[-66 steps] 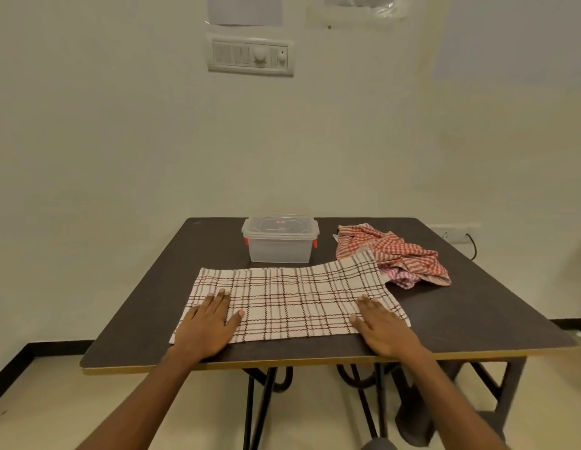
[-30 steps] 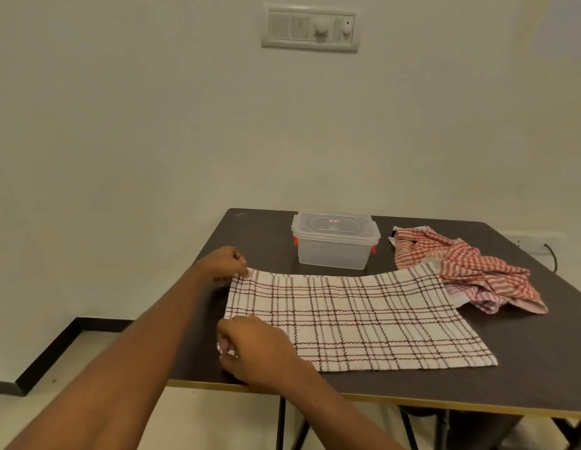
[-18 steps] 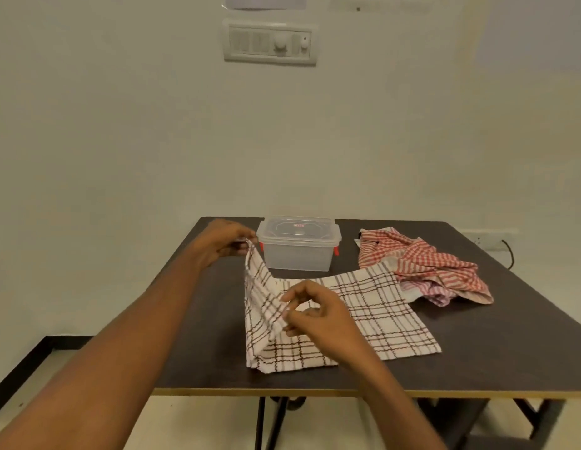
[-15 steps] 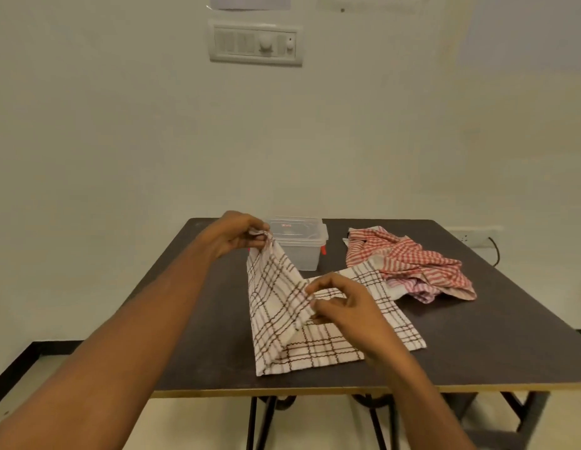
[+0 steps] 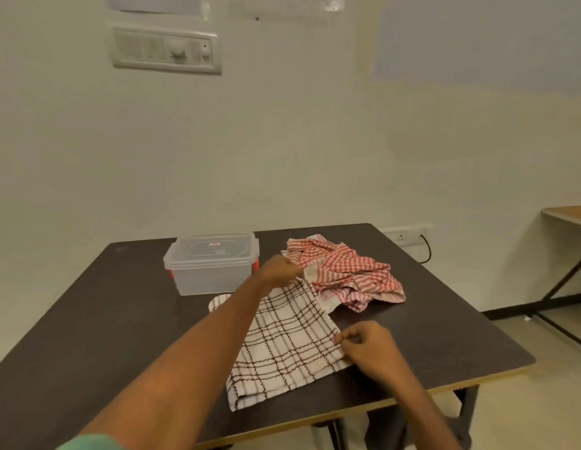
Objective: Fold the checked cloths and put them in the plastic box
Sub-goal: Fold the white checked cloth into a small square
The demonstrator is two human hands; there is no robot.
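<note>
Half-fold in hand on dark table (image 5: 104, 319): I watch left hand (image 5: 280, 271) pinch far corner of white brown-checked cotton cloth (image 5: 289, 339), right hand (image 5: 368, 347) pinch near corner. Next, I judge: second fold. Lidded clear plastic box (image 5: 213, 274) at 11 o'clock, crumpled red checked cloths (image 5: 344, 274) at 1 o'clock.

Head-worn view, forward-down, close over table (image 5: 104, 303)

Woven checked cloth (image 5: 289, 345), translucent smooth plastic box (image 5: 211, 271), matt dark table (image 5: 104, 319).
</note>
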